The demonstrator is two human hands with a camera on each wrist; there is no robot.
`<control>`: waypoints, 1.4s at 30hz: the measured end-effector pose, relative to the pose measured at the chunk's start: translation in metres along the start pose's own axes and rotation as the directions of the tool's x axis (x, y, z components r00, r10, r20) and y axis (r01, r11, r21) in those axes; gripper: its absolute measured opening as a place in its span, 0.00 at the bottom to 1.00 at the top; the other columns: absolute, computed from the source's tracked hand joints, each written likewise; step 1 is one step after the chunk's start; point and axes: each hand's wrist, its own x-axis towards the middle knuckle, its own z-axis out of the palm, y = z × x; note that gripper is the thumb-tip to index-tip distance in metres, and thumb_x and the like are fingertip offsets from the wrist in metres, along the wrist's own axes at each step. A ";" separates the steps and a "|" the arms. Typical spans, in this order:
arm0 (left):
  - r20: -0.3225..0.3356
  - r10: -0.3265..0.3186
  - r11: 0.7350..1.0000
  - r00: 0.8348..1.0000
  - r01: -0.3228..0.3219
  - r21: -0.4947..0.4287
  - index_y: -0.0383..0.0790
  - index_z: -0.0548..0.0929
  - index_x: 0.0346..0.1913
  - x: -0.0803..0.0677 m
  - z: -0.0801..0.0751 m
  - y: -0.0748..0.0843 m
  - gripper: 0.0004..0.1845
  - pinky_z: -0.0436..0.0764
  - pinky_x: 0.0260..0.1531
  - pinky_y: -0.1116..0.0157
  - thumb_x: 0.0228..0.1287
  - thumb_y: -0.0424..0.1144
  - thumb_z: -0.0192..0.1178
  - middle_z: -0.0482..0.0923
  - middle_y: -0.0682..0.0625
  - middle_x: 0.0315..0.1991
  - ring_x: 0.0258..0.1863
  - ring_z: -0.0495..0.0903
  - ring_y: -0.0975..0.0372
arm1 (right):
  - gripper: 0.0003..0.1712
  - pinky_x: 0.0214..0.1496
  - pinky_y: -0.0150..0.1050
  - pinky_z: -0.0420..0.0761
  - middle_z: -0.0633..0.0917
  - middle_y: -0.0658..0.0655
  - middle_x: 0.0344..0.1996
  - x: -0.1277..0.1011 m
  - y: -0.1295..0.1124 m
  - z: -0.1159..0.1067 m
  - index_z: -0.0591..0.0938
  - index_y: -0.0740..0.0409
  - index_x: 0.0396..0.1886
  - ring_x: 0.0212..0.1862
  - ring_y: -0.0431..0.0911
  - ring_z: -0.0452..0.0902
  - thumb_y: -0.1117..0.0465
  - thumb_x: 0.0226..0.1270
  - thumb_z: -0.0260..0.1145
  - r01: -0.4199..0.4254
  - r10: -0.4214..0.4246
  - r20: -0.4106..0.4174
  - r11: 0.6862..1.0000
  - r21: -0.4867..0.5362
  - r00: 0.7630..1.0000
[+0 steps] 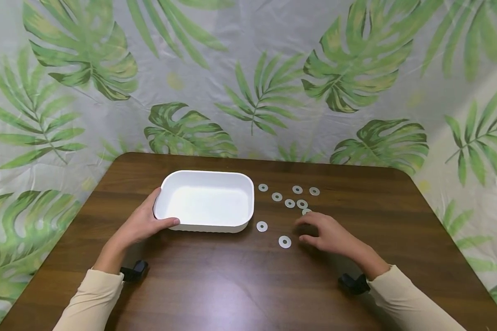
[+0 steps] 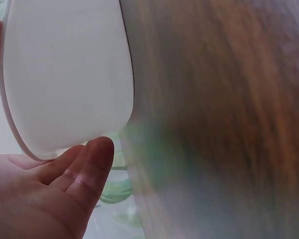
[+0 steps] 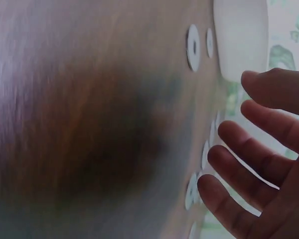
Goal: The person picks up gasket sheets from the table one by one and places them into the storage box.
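Note:
A white rectangular plastic tray (image 1: 211, 222) with rounded corners sits on the table. My left hand (image 1: 142, 224) holds its left end, thumb on the front rim and the other fingers along the end wall. In the left wrist view, the fingertips (image 2: 104, 147) touch the tray wall (image 2: 65, 74). Several flat metal washers lie scattered right of the tray, including one near its front corner (image 1: 262, 226) and one farther forward (image 1: 285, 242). Over the table beside them is my right hand (image 1: 329, 234), its fingers spread and loosely bent, holding nothing. It partly hides one washer (image 1: 306, 211).
The brown wooden table (image 1: 215, 285) has rounded far corners. Behind it hangs a light cloth (image 1: 273, 37) printed with green leaves. A black wrist camera (image 1: 134, 271) is strapped to the left wrist, and another camera (image 1: 353, 283) to the right.

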 end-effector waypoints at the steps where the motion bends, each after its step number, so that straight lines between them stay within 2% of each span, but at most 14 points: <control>1: 0.000 -0.002 1.000 1.000 0.002 -0.007 0.33 0.46 0.79 0.000 0.000 0.000 0.58 0.69 0.60 0.45 0.55 0.49 0.73 0.59 0.30 0.73 0.64 0.69 0.42 | 0.17 0.57 0.53 0.78 0.87 0.53 0.47 0.002 -0.002 0.002 0.84 0.56 0.50 0.54 0.53 0.81 0.61 0.60 0.72 0.012 -0.012 0.009 1.000 0.000 1.000; 8: -0.005 0.016 0.999 1.000 -0.016 -0.044 0.36 0.46 0.79 0.000 0.003 -0.002 0.57 0.70 0.57 0.50 0.56 0.47 0.73 0.62 0.32 0.71 0.62 0.70 0.45 | 0.17 0.51 0.46 0.79 0.85 0.52 0.44 0.012 -0.012 0.020 0.86 0.54 0.49 0.48 0.47 0.80 0.58 0.60 0.72 0.054 -0.051 0.063 0.997 -0.047 0.997; 14: -0.008 0.003 0.999 1.000 -0.004 -0.054 0.37 0.45 0.79 -0.001 0.004 -0.004 0.57 0.70 0.57 0.51 0.58 0.48 0.72 0.60 0.32 0.73 0.62 0.70 0.45 | 0.15 0.41 0.38 0.74 0.80 0.50 0.37 0.017 -0.021 0.026 0.87 0.52 0.45 0.39 0.41 0.73 0.57 0.58 0.75 0.045 -0.039 0.055 0.993 -0.112 0.998; 22: -0.013 -0.039 0.997 0.999 0.038 -0.063 0.36 0.42 0.80 -0.002 0.003 -0.002 0.59 0.67 0.63 0.45 0.57 0.49 0.72 0.53 0.30 0.76 0.68 0.65 0.42 | 0.11 0.45 0.42 0.77 0.81 0.49 0.37 0.023 -0.028 0.025 0.86 0.52 0.41 0.41 0.43 0.75 0.59 0.58 0.75 0.019 -0.009 0.067 0.989 -0.150 0.998; 26: -0.014 -0.037 0.997 0.999 0.036 -0.071 0.36 0.42 0.80 -0.003 0.003 -0.002 0.58 0.67 0.62 0.45 0.57 0.48 0.72 0.54 0.31 0.76 0.67 0.66 0.42 | 0.12 0.45 0.41 0.77 0.81 0.48 0.37 0.024 -0.027 0.026 0.83 0.52 0.40 0.41 0.42 0.75 0.59 0.57 0.75 0.007 0.002 0.072 0.992 -0.130 0.997; 32: -0.012 -0.021 0.997 1.000 0.020 -0.072 0.39 0.44 0.80 -0.003 0.006 -0.005 0.57 0.69 0.60 0.47 0.58 0.49 0.72 0.57 0.32 0.75 0.65 0.68 0.45 | 0.13 0.37 0.32 0.74 0.81 0.44 0.32 0.020 -0.024 0.029 0.79 0.50 0.40 0.33 0.36 0.72 0.62 0.59 0.74 0.003 -0.004 0.077 1.000 0.010 0.997; 39: -0.007 -0.028 0.996 1.000 0.027 -0.086 0.39 0.43 0.80 -0.002 0.007 -0.007 0.58 0.68 0.61 0.47 0.58 0.49 0.71 0.56 0.32 0.76 0.66 0.67 0.44 | 0.19 0.41 0.34 0.75 0.84 0.48 0.42 0.019 -0.018 0.028 0.81 0.53 0.50 0.37 0.36 0.73 0.64 0.59 0.73 0.016 -0.022 0.131 0.999 0.044 0.991; 42: -0.005 -0.025 0.996 1.000 0.025 -0.081 0.40 0.43 0.80 -0.003 0.006 -0.008 0.58 0.70 0.60 0.53 0.58 0.49 0.71 0.57 0.33 0.76 0.66 0.67 0.45 | 0.20 0.41 0.34 0.75 0.83 0.49 0.41 0.020 -0.017 0.027 0.81 0.54 0.51 0.37 0.36 0.72 0.65 0.59 0.72 0.016 -0.024 0.149 0.998 0.055 0.989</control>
